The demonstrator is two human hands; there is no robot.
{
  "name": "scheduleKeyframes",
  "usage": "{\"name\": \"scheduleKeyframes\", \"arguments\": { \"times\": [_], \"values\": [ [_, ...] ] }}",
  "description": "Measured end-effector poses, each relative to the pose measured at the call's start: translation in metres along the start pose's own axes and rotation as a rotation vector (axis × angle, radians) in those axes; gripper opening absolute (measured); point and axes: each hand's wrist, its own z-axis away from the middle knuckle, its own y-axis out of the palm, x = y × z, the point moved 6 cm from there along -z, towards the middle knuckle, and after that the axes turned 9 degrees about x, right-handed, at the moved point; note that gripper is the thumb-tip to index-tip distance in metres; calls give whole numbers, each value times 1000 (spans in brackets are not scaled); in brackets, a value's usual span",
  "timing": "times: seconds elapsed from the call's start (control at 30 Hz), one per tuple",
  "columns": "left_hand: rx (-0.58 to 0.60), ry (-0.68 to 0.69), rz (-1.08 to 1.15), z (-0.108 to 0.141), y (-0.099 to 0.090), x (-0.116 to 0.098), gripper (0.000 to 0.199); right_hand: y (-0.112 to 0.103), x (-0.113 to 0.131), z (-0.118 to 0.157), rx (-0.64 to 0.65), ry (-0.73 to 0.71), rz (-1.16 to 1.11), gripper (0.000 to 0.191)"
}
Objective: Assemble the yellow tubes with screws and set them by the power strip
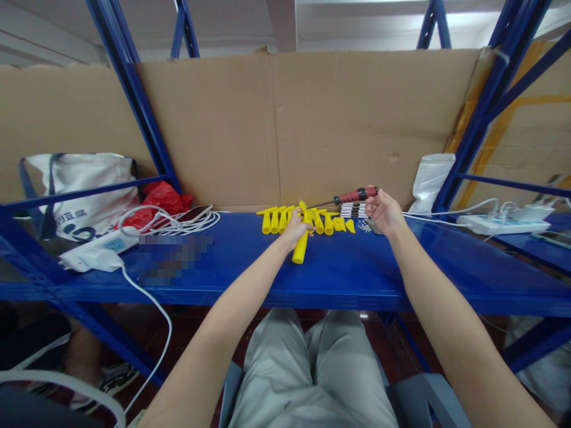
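My left hand (297, 227) is wrapped round a yellow tubular part (300, 251), tilted above the blue shelf. In my right hand (382, 209) is a screwdriver (357, 195) with a dark red and black handle, gripped near the handle's end. Its shaft points left toward the top of the yellow part; whether the tip touches is too small to tell. Behind my left hand several yellow tubular parts (266, 223) stand in a row. Small yellow pieces (350, 226) lie to their right, beside white-and-black packs (352, 210) and scattered small bits (364, 226).
A blue shelf (250, 279) spans the view before a cardboard panel (334, 125). On the left are a cloth bag (93, 196), a red plastic bag (163, 202), coiled white cables and a power strip (118, 239). At right stand a white pouch (432, 181) and another power strip (486, 224).
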Motion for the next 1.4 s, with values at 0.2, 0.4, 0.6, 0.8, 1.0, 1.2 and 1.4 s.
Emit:
{"name": "scheduleKeyframes", "arguments": {
  "times": [0.2,0.4,0.6,0.8,1.0,1.2,1.4],
  "values": [
    [7,-4,-21,-2,0,2,64,-2,0,-2,-18,-23,-19,28],
    [-4,15,-23,0,-1,-1,62,-9,-7,-5,-52,51,-24,31],
    [9,26,-20,-3,-2,3,63,-8,-6,-2,-48,54,42,26],
    [16,25,-21,-3,-2,3,63,-3,-4,1,-57,60,-2,18],
    [5,32,-20,-3,-3,3,64,-5,-5,0,-31,50,30,27],
    [9,16,-32,-3,-2,4,65,-10,-8,-3,-48,106,-16,29],
    [9,24,-29,-2,-2,2,64,-8,-7,-1,-45,90,10,23]
  ]
}}
